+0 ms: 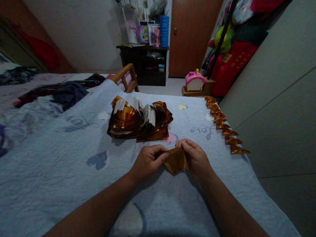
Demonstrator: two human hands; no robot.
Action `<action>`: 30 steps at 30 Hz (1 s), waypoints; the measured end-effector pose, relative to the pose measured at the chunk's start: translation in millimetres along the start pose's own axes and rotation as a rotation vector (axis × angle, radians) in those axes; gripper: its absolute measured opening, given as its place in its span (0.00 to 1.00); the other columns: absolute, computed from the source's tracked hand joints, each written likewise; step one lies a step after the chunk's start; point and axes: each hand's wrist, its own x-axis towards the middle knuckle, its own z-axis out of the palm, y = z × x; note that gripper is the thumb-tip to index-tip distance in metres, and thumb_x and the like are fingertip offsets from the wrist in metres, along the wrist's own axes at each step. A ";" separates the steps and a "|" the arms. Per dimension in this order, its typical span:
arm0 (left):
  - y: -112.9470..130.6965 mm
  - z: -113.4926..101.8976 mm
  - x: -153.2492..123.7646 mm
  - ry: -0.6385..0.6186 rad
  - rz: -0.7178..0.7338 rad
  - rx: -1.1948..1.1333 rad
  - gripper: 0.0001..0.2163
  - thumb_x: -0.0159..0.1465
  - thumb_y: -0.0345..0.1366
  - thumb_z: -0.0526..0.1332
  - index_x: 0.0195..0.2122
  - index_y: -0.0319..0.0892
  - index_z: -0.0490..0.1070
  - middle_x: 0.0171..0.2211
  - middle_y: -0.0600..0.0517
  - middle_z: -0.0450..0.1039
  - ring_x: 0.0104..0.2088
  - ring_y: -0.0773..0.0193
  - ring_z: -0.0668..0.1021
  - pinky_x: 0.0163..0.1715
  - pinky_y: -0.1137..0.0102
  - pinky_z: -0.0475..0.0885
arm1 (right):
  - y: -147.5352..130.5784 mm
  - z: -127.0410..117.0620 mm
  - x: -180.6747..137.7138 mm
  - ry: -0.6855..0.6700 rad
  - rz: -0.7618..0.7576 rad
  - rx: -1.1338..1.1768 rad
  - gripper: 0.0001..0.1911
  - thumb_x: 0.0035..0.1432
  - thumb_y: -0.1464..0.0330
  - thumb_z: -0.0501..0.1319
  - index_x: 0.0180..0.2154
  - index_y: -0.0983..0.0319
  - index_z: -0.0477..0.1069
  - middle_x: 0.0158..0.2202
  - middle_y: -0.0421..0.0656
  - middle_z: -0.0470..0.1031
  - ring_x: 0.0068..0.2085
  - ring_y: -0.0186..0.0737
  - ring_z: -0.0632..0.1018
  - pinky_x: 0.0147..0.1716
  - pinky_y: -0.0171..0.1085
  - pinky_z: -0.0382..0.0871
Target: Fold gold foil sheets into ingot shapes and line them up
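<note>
My left hand (148, 161) and my right hand (196, 158) both pinch one folded sheet of gold paper (176, 160) just above the light blue bedspread (74, 171). The sheet is creased into a rough triangle pointing down. Beyond my hands lies a fanned pile of gold paper sheets (139, 120), their white backs showing in places. Along the bed's right edge runs a row of several finished folded gold pieces (223, 125).
Dark clothes (66, 90) lie heaped at the bed's far left. A wooden chair (125, 79) stands past the bed's far edge. A pink toy (195, 80), a dark shelf unit (148, 64) and a brown door (192, 36) are further back. A grey wall (278, 108) closes the right.
</note>
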 end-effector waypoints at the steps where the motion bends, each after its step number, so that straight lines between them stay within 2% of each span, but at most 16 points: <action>1: -0.1 0.0 0.1 0.009 -0.009 -0.009 0.09 0.66 0.36 0.62 0.35 0.39 0.80 0.28 0.50 0.80 0.29 0.64 0.79 0.30 0.72 0.70 | -0.2 -1.0 -0.4 -0.012 -0.018 -0.006 0.19 0.50 0.53 0.71 0.29 0.61 0.72 0.27 0.38 0.70 0.27 0.33 0.68 0.27 0.32 0.64; 5: 0.8 0.4 0.7 0.052 -0.036 -0.046 0.08 0.65 0.36 0.62 0.34 0.38 0.80 0.28 0.50 0.80 0.29 0.63 0.79 0.30 0.71 0.72 | 1.3 -5.9 -1.8 -0.074 -0.103 -0.114 0.17 0.50 0.58 0.72 0.37 0.58 0.72 0.31 0.38 0.73 0.31 0.34 0.71 0.31 0.33 0.66; 8: 1.5 0.8 0.6 0.062 -0.039 -0.049 0.08 0.64 0.35 0.62 0.34 0.38 0.80 0.28 0.49 0.80 0.29 0.62 0.79 0.30 0.70 0.72 | 5.3 -7.2 -0.4 -0.058 -0.162 -0.256 0.16 0.48 0.63 0.73 0.36 0.58 0.71 0.31 0.37 0.72 0.33 0.35 0.71 0.33 0.34 0.66; 11: 1.8 0.9 0.2 0.041 -0.028 -0.014 0.09 0.65 0.35 0.62 0.34 0.38 0.80 0.28 0.49 0.80 0.29 0.62 0.79 0.30 0.70 0.72 | 8.3 -5.6 1.7 0.003 -0.151 -0.319 0.13 0.48 0.64 0.71 0.33 0.59 0.70 0.29 0.37 0.70 0.31 0.34 0.70 0.31 0.34 0.65; 15: 1.8 0.9 0.3 0.030 -0.022 0.002 0.09 0.65 0.36 0.62 0.34 0.38 0.80 0.28 0.50 0.80 0.28 0.63 0.79 0.30 0.72 0.71 | 5.7 -2.5 0.8 0.031 -0.100 -0.278 0.12 0.49 0.61 0.70 0.31 0.60 0.71 0.27 0.37 0.71 0.28 0.34 0.70 0.28 0.34 0.64; 20: 1.1 0.6 -0.3 0.020 -0.022 0.015 0.09 0.65 0.36 0.62 0.34 0.38 0.79 0.28 0.50 0.80 0.28 0.64 0.79 0.30 0.72 0.70 | 1.7 -2.3 -2.0 0.020 -0.140 -0.218 0.11 0.52 0.60 0.70 0.29 0.60 0.73 0.25 0.37 0.70 0.27 0.33 0.69 0.27 0.32 0.63; 24: 0.6 0.1 -0.4 0.011 -0.015 0.007 0.09 0.65 0.36 0.61 0.34 0.38 0.80 0.28 0.50 0.80 0.29 0.64 0.79 0.30 0.72 0.70 | 4.4 -5.3 -1.5 -0.003 -0.117 -0.166 0.13 0.54 0.58 0.70 0.28 0.60 0.74 0.25 0.37 0.70 0.27 0.32 0.69 0.26 0.32 0.63; 30: 1.0 -1.0 0.7 -0.005 -0.017 0.017 0.09 0.65 0.36 0.62 0.34 0.38 0.79 0.28 0.50 0.79 0.28 0.64 0.78 0.30 0.72 0.70 | 2.8 -5.9 -0.9 -0.024 -0.011 -0.049 0.15 0.49 0.58 0.73 0.29 0.60 0.73 0.26 0.36 0.72 0.26 0.32 0.71 0.26 0.32 0.64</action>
